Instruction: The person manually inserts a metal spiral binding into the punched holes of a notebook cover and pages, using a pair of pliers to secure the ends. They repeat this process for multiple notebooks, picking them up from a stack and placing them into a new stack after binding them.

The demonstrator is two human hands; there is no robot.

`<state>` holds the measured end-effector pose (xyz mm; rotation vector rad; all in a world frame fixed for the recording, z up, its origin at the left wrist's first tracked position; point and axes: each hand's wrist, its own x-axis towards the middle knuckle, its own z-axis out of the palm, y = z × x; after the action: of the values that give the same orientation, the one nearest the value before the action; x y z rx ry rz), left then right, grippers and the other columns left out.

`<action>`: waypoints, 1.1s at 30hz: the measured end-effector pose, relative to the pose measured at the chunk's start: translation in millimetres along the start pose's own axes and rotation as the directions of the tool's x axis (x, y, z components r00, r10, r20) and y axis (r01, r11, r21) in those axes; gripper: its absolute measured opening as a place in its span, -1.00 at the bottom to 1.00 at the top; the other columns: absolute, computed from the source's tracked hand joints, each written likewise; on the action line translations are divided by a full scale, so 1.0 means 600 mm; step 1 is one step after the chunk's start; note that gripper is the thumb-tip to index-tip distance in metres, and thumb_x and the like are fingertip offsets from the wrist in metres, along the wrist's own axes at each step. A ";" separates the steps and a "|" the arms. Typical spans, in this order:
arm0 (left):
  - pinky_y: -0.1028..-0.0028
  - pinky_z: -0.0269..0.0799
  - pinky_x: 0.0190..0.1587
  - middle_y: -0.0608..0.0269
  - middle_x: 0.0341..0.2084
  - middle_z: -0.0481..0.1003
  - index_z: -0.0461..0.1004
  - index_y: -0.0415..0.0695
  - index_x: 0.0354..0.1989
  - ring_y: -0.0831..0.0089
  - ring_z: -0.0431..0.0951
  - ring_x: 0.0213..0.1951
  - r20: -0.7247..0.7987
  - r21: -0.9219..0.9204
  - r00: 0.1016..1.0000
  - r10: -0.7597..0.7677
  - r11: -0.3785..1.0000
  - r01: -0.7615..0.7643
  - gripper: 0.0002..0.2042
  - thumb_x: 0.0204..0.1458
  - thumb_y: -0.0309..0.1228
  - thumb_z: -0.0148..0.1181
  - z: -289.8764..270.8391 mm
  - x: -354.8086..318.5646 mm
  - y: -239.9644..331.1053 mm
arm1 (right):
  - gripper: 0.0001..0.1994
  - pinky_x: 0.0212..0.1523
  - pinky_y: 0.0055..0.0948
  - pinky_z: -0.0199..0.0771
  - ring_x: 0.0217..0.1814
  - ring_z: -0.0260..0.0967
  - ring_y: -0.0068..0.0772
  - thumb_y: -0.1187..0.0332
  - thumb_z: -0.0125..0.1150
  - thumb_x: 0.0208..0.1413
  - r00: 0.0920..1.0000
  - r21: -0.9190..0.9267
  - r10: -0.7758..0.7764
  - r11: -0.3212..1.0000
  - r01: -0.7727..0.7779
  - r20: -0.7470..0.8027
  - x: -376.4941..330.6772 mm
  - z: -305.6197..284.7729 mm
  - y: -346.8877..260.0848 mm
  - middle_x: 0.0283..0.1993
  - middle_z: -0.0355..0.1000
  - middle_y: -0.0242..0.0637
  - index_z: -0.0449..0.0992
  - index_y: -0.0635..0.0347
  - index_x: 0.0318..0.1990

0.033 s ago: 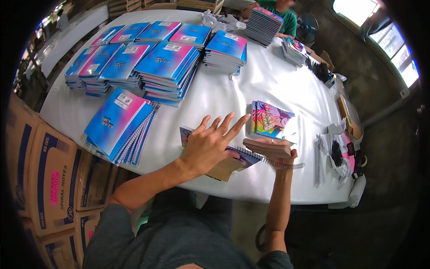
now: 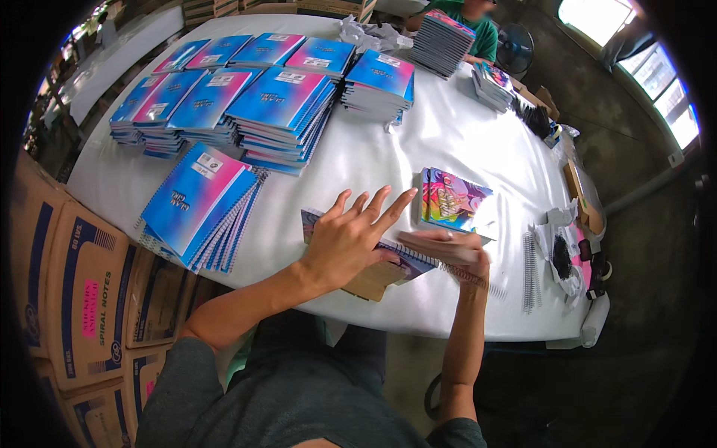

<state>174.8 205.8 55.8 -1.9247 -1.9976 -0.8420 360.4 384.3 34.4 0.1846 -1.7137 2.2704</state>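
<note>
My left hand has its fingers stretched and spread. Its thumb side rests on a notebook with a patterned cover and brown backing, tilted at the table's near edge. My right hand is closed around a flat, brownish block, blurred by motion. Beneath that block a wire-like spiral coil runs along the notebook's edge, its free end trailing right past my wrist. Just beyond lie colourful notebooks in a small pile.
Stacks of blue-pink spiral notebooks cover the far left, with another stack nearer. Loose coils and a plastic bag lie at right. Cartons stand left of the white table. A person in green is opposite.
My right hand and the brownish block have shifted slightly left and up, and are now blurred. My left hand and the notebook stay nearly in place.
</note>
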 end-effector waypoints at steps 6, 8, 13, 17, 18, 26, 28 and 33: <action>0.04 0.31 0.20 0.09 0.19 0.40 0.06 0.09 0.43 0.12 0.53 0.07 -0.008 0.014 1.000 -0.026 1.000 0.026 0.01 -0.28 0.05 0.38 -0.009 -0.010 -0.019 | -0.55 0.27 -0.19 0.25 0.24 0.35 0.03 0.20 0.13 0.12 0.983 0.079 -0.155 0.986 0.148 0.099 0.038 0.018 0.003 0.16 0.41 0.19 0.57 0.48 -0.04; 0.03 0.30 0.21 0.11 0.19 0.40 0.06 0.09 0.43 0.11 0.52 0.08 -0.012 0.011 0.999 -0.030 0.999 0.030 0.00 -0.28 0.05 0.37 -0.009 -0.011 -0.020 | -0.55 0.28 -0.15 0.23 0.25 0.33 0.05 0.18 0.11 0.13 0.995 -0.303 0.093 0.950 -0.078 0.035 0.046 0.007 -0.010 0.14 0.40 0.25 0.57 0.47 -0.04; 0.02 0.26 0.23 0.11 0.16 0.43 0.06 0.09 0.43 0.12 0.51 0.10 -0.023 0.020 0.998 -0.056 0.998 0.057 0.01 -0.29 0.07 0.36 -0.014 -0.017 -0.030 | -0.51 0.28 -0.10 0.24 0.27 0.30 0.10 0.07 0.09 0.21 0.992 -0.186 0.109 0.978 -0.095 0.069 0.055 0.011 -0.010 0.18 0.35 0.27 0.57 0.41 -0.01; 0.00 0.23 0.25 0.12 0.14 0.45 0.06 0.10 0.43 0.12 0.50 0.11 -0.046 0.027 0.998 -0.038 0.999 0.039 0.01 -0.29 0.08 0.35 -0.017 -0.019 -0.037 | -0.46 0.28 -0.08 0.23 0.25 0.31 0.12 -0.02 0.10 0.22 0.994 -0.074 0.059 0.996 -0.052 0.094 0.060 0.006 0.007 0.20 0.35 0.25 0.56 0.34 0.04; -0.01 0.23 0.25 0.13 0.14 0.45 0.06 0.10 0.43 0.12 0.50 0.12 -0.059 0.026 0.997 -0.042 0.999 0.044 0.01 -0.29 0.08 0.35 -0.016 -0.021 -0.037 | -0.46 0.27 -0.11 0.25 0.23 0.34 0.07 -0.02 0.12 0.21 0.991 0.206 -0.087 0.976 0.064 0.103 0.055 0.006 0.016 0.20 0.36 0.19 0.56 0.33 0.05; -0.06 0.17 0.28 0.20 0.16 0.43 0.06 0.13 0.43 0.04 0.45 0.15 -0.071 0.048 0.995 -0.068 0.996 0.071 0.01 -0.31 0.08 0.36 -0.023 -0.027 -0.056 | -0.41 0.24 -0.25 0.25 0.20 0.36 -0.09 -0.02 0.19 0.09 0.983 0.099 -0.097 0.992 0.083 0.157 0.088 0.036 0.010 0.16 0.42 0.11 0.55 0.44 0.01; -0.05 0.18 0.28 0.21 0.21 0.39 0.06 0.13 0.43 0.03 0.42 0.18 -0.070 0.072 0.994 -0.078 0.994 0.083 0.02 -0.31 0.05 0.38 -0.026 -0.036 -0.063 | -0.38 0.27 -0.17 0.25 0.24 0.33 0.02 -0.06 0.15 0.10 0.987 -0.370 0.157 0.919 -0.135 0.028 0.100 0.039 -0.007 0.15 0.41 0.19 0.57 0.44 -0.02; 0.15 0.31 0.26 0.18 0.33 0.22 0.04 0.09 0.44 -0.06 0.30 0.27 -0.096 -0.090 0.981 -0.170 0.983 0.162 0.03 -0.31 -0.14 0.49 -0.033 -0.042 -0.077 | -0.40 0.26 -0.20 0.23 0.21 0.34 -0.04 -0.03 0.15 0.13 0.993 -0.163 0.114 0.981 -0.107 0.033 0.108 0.044 0.003 0.15 0.41 0.16 0.56 0.47 -0.02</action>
<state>128.0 175.2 47.0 -1.7337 -2.1140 -1.0580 296.7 368.5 58.2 0.1059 -1.9656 2.2044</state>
